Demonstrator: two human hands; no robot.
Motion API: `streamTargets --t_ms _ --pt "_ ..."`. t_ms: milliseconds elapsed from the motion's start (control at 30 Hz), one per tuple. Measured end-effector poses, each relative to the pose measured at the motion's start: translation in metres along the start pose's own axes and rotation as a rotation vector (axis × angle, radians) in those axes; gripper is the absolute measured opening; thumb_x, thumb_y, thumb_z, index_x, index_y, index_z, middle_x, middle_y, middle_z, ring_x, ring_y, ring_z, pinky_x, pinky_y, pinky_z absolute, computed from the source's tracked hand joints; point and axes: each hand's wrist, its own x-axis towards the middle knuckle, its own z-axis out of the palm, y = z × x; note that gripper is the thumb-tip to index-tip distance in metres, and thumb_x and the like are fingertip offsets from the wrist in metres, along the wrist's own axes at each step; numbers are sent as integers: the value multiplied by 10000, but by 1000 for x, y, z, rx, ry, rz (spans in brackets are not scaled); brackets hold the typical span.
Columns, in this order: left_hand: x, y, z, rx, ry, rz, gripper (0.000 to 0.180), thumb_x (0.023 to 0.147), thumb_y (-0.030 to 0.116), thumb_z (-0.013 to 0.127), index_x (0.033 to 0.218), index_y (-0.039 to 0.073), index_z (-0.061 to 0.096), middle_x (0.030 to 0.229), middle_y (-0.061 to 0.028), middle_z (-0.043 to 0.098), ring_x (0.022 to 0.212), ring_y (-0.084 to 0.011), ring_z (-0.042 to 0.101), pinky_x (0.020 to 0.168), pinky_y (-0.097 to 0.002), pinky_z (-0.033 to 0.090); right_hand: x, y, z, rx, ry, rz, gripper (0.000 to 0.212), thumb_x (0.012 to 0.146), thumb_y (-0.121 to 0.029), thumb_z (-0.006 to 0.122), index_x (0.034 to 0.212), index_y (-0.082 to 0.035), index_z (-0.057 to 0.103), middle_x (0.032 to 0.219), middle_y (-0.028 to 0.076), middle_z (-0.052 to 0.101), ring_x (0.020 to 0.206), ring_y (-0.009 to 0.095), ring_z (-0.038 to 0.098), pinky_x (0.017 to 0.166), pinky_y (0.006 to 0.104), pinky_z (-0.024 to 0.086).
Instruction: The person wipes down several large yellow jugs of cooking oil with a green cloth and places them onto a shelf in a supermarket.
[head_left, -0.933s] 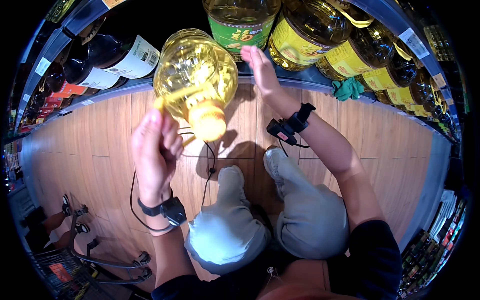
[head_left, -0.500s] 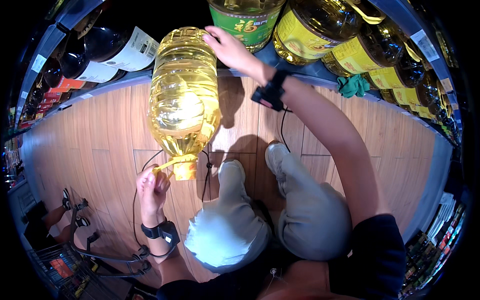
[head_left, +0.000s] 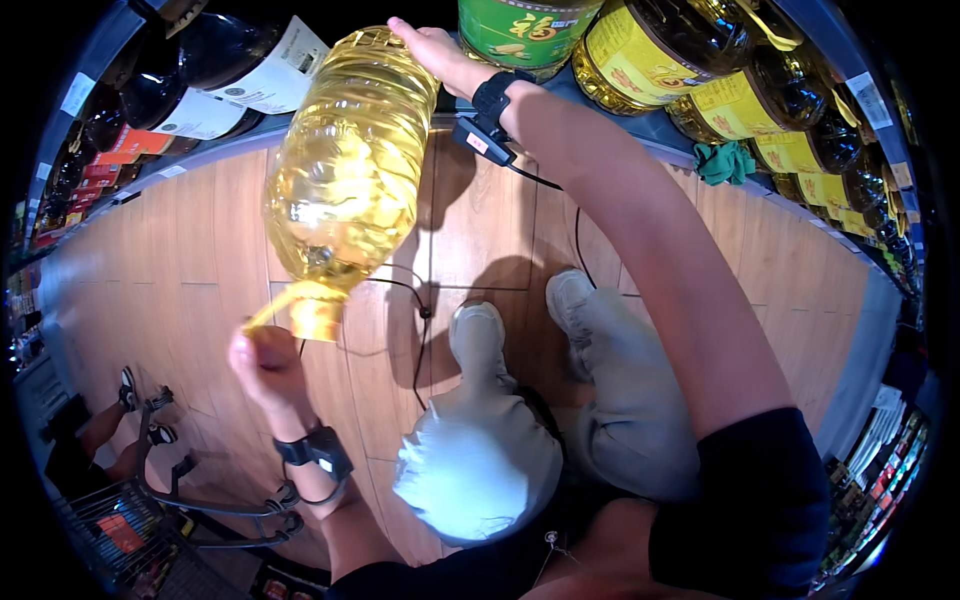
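Observation:
A large clear bottle of yellow cooking oil (head_left: pixel 345 165) hangs tilted in front of the shelf, its base up by the shelf and its capped neck toward me. My left hand (head_left: pixel 268 365) is closed round the yellow carry handle (head_left: pixel 275 305) at the neck, beside the orange-yellow cap (head_left: pixel 318 312). My right hand (head_left: pixel 440 55) lies against the bottle's base end, fingers stretched along its edge and supporting it. The underside of the bottle is hidden. Dark wrist straps with small boxes are on both my wrists.
On the shelf stand a green-labelled oil bottle (head_left: pixel 525 30), several yellow-labelled oil bottles (head_left: pixel 645 60) and dark bottles with white labels (head_left: pixel 250 75). A green cloth (head_left: pixel 725 162) lies on the shelf edge. A shopping cart (head_left: pixel 130 520) and another person's legs (head_left: pixel 100 430) are at lower left.
The oil bottle has moved left and slightly up, and tilts more, its neck swinging left. Both my hands have moved with it.

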Motion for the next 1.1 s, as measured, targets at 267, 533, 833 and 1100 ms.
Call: streamTargets --t_ms 267,533,833,1100 --pt "34 186 78 -232 -209 -65 310 967 273 408 695 128 376 517 97 181 410 -1 138 379 -194 122 -78 -51 3 397 -180 197 647 953 -490 286 1262 62 422 1281 216 473 1171 265 477 999 389 377" --pt "-3 134 152 -271 -170 -703 208 968 282 415 841 124 457 526 85 205 389 -28 149 336 -206 116 -179 119 -95 466 -14 548 667 944 -512 254 1383 -11 232 1385 190 335 1257 285 367 1027 429 328" --pt "6 5 243 -136 -125 -1018 232 979 254 383 787 124 382 562 66 197 413 -38 145 361 -192 153 -186 334 -157 743 200 662 644 939 -509 253 1351 -22 348 1375 182 384 1252 274 399 996 423 355" --pt "30 -32 268 -393 -218 -1029 263 984 235 352 752 111 363 570 50 192 431 -61 164 394 -212 176 -164 285 -154 541 356 603 539 967 -393 308 1281 39 383 1259 188 484 1153 248 478 974 362 373"
